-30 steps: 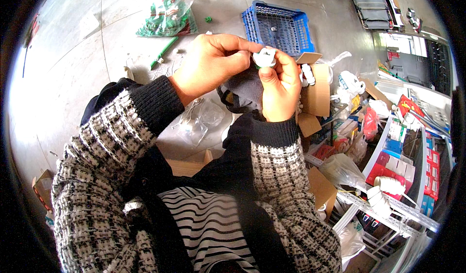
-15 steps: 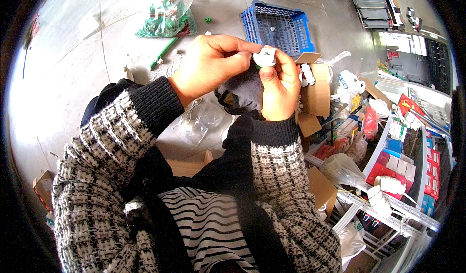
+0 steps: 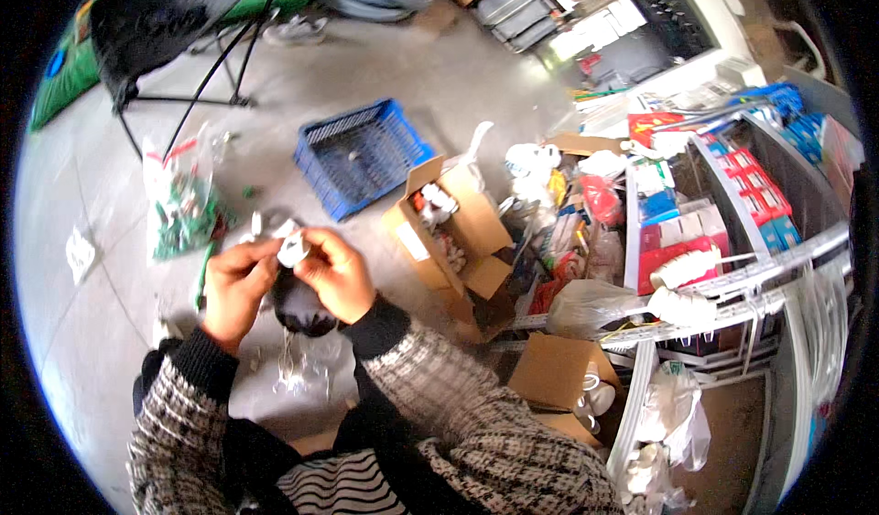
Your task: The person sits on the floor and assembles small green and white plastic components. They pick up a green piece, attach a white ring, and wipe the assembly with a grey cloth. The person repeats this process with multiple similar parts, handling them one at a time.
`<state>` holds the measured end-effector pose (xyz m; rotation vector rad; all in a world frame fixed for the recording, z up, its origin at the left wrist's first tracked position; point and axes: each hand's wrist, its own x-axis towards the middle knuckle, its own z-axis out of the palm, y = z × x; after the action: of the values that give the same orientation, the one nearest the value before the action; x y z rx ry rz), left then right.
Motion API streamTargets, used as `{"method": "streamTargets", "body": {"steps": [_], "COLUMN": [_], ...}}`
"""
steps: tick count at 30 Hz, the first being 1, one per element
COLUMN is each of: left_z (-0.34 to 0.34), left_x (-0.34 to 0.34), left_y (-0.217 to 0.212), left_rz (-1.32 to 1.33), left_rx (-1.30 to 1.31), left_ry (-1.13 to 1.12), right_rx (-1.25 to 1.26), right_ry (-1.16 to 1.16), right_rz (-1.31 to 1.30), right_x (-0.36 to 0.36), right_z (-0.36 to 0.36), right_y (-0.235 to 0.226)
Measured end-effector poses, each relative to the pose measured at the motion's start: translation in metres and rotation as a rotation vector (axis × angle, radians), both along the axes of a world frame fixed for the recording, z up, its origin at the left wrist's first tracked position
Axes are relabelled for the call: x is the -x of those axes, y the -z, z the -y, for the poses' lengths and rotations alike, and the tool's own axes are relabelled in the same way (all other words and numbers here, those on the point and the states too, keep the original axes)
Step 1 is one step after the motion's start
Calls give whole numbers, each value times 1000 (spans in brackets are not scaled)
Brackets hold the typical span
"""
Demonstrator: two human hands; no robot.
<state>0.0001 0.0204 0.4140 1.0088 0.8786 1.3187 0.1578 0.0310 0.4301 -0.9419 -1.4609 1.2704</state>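
White fitting, part-hidden, blurred — clamped in right grip; left grip — can't tell.

Over at the back there's a black folding chair on the grey floor, with shoes near it. The blue crate sits just beside an open carton. Along the right stands a white rack with red boxes, a red bag lying near it among the clutter.

Head-worn L fisheye cam, angled down, L hand & R hand nr, floor beyond
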Motion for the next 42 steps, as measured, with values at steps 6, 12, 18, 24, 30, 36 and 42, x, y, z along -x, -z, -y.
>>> {"method": "streamTargets", "body": {"steps": [6,12,18,24,30,36,42], "left_z": [5,7,5,6,5,10,14], "left_x": [-11,-5,-4,-13,0,-6,-7], "left_y": [-6,-15,-9,-14,-4,-11,-20], "left_rz": [66,16,-74,-16,-269,108,123], "left_rx": [40,-6,-40,-10,-45,31,70], "left_ry": [63,84,59,39,-5,76,120], "right_rx": [6,39,27,36,174,148,168], "right_ry": [15,0,-13,-13,9,-18,-27], "right_rz": [-44,-90,-111,-63,-113,-231,-260], "right_x": [-11,-6,-9,-16,-5,-11,-10], "right_z": [8,9,8,7,10,13,11], "right_y": [0,1,2,-1,8,3,2]}}
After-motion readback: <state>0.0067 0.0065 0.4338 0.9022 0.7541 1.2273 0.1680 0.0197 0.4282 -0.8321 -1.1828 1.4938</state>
